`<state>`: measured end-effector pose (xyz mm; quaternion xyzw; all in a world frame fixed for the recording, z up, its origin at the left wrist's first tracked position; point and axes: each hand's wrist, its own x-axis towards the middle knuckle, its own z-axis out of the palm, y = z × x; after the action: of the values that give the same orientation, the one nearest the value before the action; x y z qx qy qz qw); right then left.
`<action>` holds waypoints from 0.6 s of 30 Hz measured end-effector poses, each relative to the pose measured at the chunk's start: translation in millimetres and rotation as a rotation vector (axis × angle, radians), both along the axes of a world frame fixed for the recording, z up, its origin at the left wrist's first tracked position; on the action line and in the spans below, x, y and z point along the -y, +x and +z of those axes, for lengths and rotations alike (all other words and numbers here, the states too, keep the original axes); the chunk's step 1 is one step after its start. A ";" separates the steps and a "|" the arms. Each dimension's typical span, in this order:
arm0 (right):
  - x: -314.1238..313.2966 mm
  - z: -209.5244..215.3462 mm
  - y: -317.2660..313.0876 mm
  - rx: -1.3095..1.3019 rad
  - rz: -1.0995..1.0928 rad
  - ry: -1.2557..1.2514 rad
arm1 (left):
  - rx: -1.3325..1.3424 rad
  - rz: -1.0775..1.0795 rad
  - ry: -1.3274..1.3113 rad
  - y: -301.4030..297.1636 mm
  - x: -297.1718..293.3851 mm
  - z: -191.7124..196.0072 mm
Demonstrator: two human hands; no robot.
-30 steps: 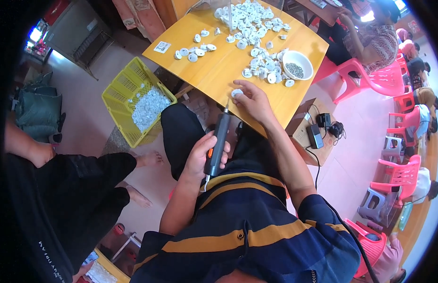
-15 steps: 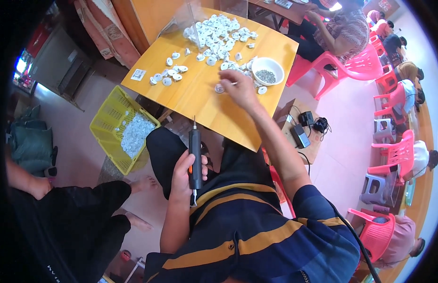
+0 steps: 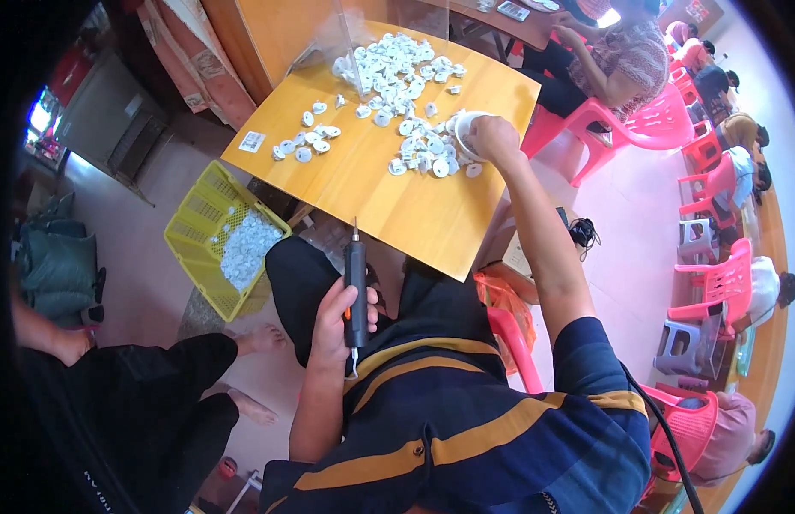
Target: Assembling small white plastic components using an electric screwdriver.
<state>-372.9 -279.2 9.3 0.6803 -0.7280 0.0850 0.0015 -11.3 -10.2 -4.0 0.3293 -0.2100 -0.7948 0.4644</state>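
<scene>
Left hand [image 3: 336, 315] is clenched around a black electric screwdriver [image 3: 355, 287], tip up — right hand [image 3: 493, 137] reaches into the white bowl [image 3: 462, 130] on the yellow table [image 3: 414, 214], grip hidden, can't tell.

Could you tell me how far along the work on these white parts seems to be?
Done, apparently: a yellow basket beside the table holds a heap of white parts. In hand: the left hand grips a black driver over the lap, and the right hand reaches into a white bowl. Left: a large pile of parts covers the table.
</scene>
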 end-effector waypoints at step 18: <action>-14.9 17.6 -7.9 0.247 0.011 -0.060 | 0.010 -0.007 -0.012 -3.4 1.0 5.1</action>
<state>-380.8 -264.3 26.8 0.6684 -0.7160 0.1897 -0.0683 -14.7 -11.2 1.1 0.3297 -0.2185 -0.7935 0.4624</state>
